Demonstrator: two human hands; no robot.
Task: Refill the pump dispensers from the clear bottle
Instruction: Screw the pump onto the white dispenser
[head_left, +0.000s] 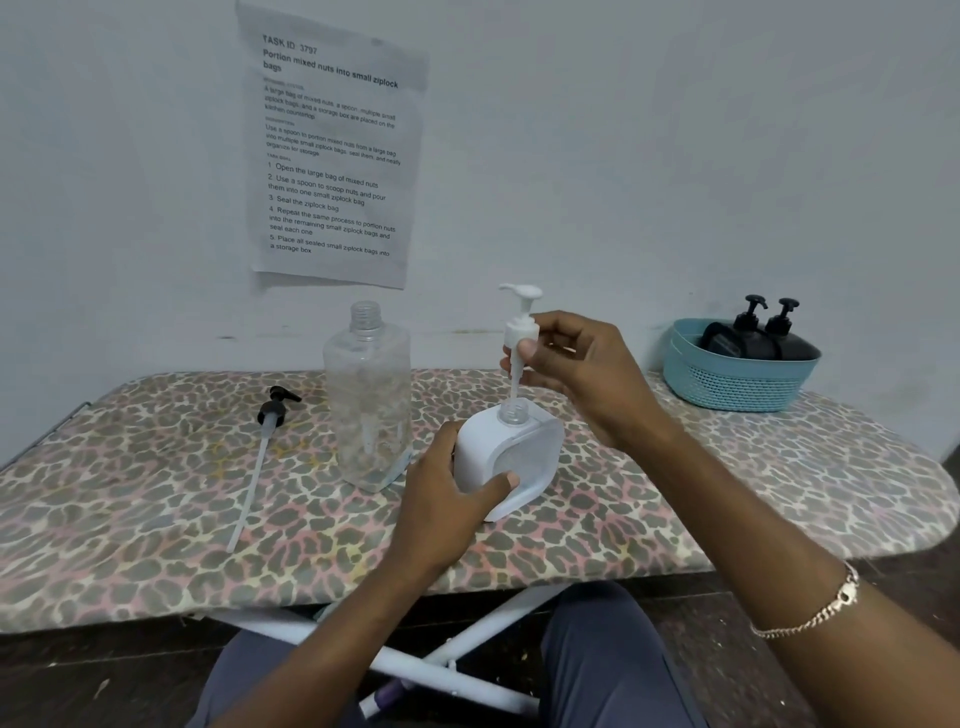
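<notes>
A white, rounded dispenser stands on the leopard-print board, its clear threaded neck uncovered. My left hand grips its left side. My right hand holds the white pump head above it, and the pump's tube reaches down to the neck opening. The clear bottle stands uncapped to the left of the dispenser, with a little liquid at its bottom. A black pump head with a long clear tube lies flat on the board further left.
A teal basket at the back right holds two black pump dispensers. A printed sheet hangs on the wall behind. The board's white legs cross below, above my knees.
</notes>
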